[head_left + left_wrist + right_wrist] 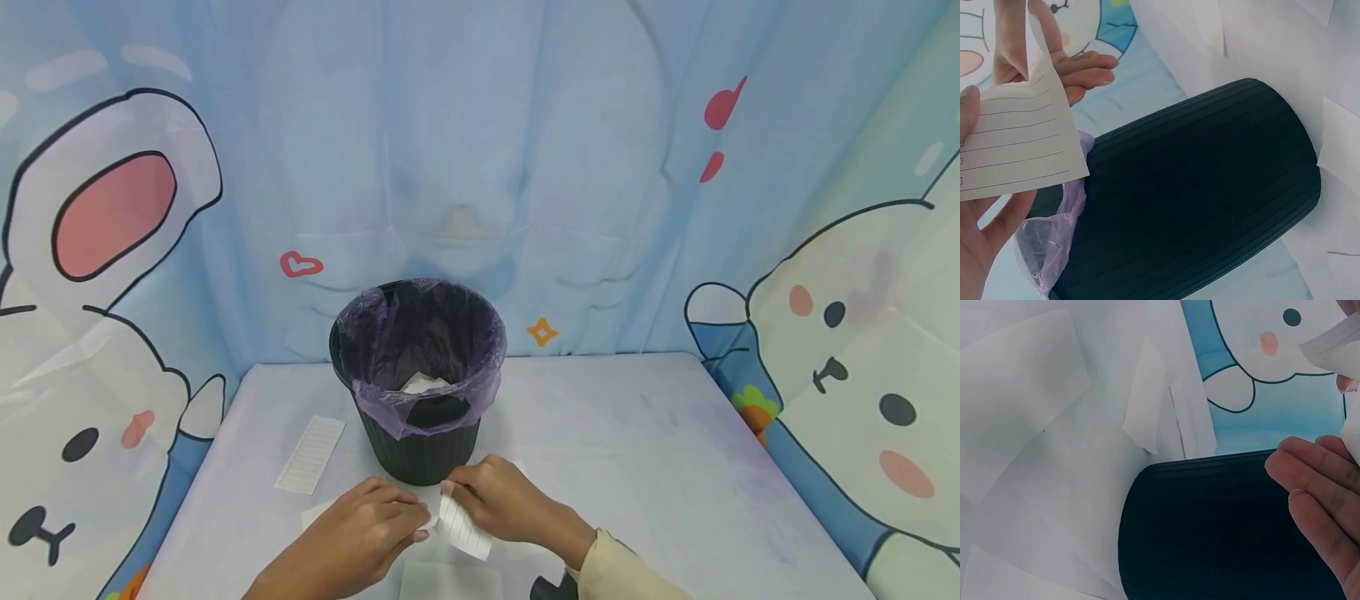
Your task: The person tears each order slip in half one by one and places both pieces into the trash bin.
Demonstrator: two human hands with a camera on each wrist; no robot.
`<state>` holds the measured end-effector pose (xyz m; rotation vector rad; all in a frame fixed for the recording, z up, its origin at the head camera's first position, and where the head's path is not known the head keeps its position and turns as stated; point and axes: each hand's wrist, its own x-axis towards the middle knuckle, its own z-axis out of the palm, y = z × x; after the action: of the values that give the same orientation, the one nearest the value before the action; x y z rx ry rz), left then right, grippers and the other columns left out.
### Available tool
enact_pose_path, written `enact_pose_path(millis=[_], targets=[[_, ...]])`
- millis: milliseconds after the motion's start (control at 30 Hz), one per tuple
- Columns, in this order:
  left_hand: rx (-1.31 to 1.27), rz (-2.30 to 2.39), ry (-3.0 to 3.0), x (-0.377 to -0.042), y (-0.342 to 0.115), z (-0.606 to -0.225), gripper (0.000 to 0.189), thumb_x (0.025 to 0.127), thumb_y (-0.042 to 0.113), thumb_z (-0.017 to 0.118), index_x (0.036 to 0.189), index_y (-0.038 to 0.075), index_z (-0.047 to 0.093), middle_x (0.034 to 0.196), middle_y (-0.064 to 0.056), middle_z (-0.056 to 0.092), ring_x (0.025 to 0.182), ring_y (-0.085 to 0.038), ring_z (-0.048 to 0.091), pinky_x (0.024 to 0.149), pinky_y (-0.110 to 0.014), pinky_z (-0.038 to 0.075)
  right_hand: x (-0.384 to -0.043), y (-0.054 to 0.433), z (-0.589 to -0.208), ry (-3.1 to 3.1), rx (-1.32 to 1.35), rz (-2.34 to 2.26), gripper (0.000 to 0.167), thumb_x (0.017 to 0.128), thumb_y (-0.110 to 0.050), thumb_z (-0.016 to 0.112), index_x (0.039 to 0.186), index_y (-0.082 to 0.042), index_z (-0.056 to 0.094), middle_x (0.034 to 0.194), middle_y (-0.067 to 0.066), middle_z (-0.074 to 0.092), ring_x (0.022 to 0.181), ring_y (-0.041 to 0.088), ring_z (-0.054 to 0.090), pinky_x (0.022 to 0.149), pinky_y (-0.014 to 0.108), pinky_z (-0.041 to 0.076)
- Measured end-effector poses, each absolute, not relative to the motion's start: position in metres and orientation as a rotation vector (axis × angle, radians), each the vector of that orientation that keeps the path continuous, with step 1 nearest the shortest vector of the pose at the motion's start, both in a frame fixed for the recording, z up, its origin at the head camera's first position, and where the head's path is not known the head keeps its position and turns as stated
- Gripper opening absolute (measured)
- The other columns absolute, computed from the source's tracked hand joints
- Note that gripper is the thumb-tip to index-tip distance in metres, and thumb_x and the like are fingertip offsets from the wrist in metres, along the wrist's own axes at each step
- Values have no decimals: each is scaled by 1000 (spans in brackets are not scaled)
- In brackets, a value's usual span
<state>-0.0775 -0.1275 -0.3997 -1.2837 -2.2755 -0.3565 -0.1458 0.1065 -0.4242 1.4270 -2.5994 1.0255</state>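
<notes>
A lined sheet of paper (464, 528) is held between both hands just in front of the bin. The left hand (358, 533) pinches one side of it; in the left wrist view this sheet's upper edge looks uneven, as if partly torn. At the other side, the right hand (504, 502) pinches the paper between thumb and fingers. Behind the hands stands a dark green ribbed waste bin (420, 454) with a purple translucent liner (483, 350) folded over its rim. White paper pieces (423, 384) lie inside it.
A lined paper strip (311, 455) lies left of the bin. Another blank-looking sheet (450, 581) lies at the table's near edge, beside a dark object (553, 588) partly cut off. A cartoon-printed curtain (600, 167) hangs behind the white table (637, 467).
</notes>
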Motion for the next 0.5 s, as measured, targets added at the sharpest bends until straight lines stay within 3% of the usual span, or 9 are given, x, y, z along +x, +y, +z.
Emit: enact_pose_path(millis=[267,500], targets=[[-1297,-324,-2254,-77,-128,-399,10,89,21,75,96,16,70,89,14,74,95,-5,68,84,-25,52,-147,107,-425,-2630,1407,1021,22,102,-11,58,87,-7,73,60,-11,55,51,-13,34,46,7,32],[-1299,-317,-2251,-76,-129,-397,12,89,21,75,98,16,71,90,14,74,95,-5,68,84,-24,52,-148,109,-425,-2648,1370,1016,22,102,-13,58,90,-6,74,71,-5,69,57,-11,45,51,7,41]])
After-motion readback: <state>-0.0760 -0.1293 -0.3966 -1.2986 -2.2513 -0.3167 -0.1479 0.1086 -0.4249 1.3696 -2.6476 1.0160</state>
